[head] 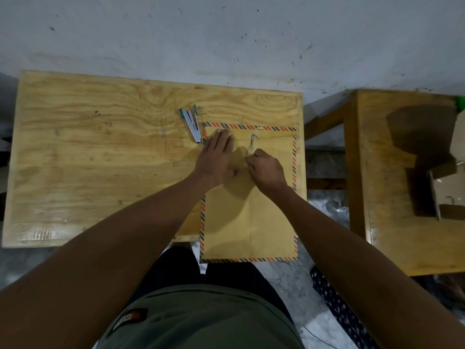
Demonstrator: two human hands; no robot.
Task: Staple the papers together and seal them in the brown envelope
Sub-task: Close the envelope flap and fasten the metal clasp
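Judging by how things lie, the job is near its end: no loose papers show anywhere, so they are likely stapled and inside the envelope [249, 210], though I cannot see into it. The envelope lies flat on the right part of the table [100, 152], its near end hanging over the table's front edge, its flap folded down at the far end. The stapler [191, 124] rests just beside the envelope's far left corner, untouched. What seems left is the closure: the string [251, 144] runs between the two small buttons and down toward the right hand [265, 171], whose fingers are curled and appear to pinch the string's loose end. The left hand [216, 157] lies spread, fingers straight, pressing the flap flat near the striped border.
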